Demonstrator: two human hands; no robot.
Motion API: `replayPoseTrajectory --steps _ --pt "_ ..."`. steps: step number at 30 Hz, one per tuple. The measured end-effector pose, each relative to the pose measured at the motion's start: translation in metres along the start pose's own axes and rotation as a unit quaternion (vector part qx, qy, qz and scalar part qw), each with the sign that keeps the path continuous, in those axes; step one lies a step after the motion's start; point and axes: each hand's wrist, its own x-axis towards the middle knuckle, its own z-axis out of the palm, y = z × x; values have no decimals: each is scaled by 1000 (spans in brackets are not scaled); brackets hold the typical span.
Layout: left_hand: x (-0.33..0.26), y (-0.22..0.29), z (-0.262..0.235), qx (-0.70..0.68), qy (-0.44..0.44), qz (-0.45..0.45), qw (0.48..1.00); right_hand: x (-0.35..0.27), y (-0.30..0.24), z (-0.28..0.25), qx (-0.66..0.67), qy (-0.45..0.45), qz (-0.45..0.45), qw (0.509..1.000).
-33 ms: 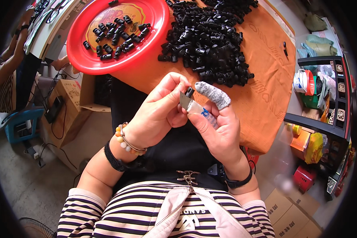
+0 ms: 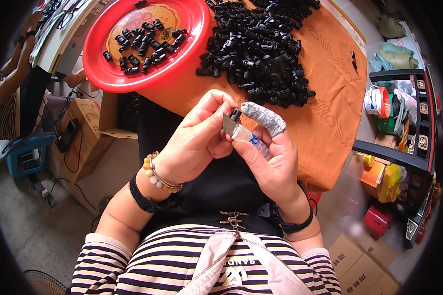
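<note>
Evidently, the small black plastic piece with rounded sides (image 2: 236,114) is between the two hands, at the fingertips of the bare left hand (image 2: 197,127), which seems closed in a pinch on it, though the fingers hide much of the contact. The right hand (image 2: 273,164) is curled around a flat grey metal blade (image 2: 229,126) by its white-and-blue wrapped grip (image 2: 252,137); its forefinger, in a grey knitted finger sleeve (image 2: 267,117), arches towards the piece, and whether it touches I cannot tell. Judging by its look, the piece should be light and stiff, hardly fragile, but its smooth curves may roll or slip in a loose pinch. Holding it firmly across opposite sides, fingertips back from the blade, seems best. The blade looks thin and rigid, so the wrapping is its safe place to hold. Similar pieces lie in a round red plastic tray (image 2: 196,46) and in a black heap (image 2: 261,54) on an orange patterned cloth (image 2: 325,142), probably easiest picked singly from the margin.
</note>
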Motion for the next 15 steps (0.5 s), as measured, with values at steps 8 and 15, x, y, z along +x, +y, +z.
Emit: replayPoseTrajectory --steps 8,15 --pt "-1 0 0 11 -10 2 1000 -1 1 -2 -19 -3 -21 1000" --pt "-1 1 1 26 -4 4 1000 -1 -6 -4 -12 -32 11 999"
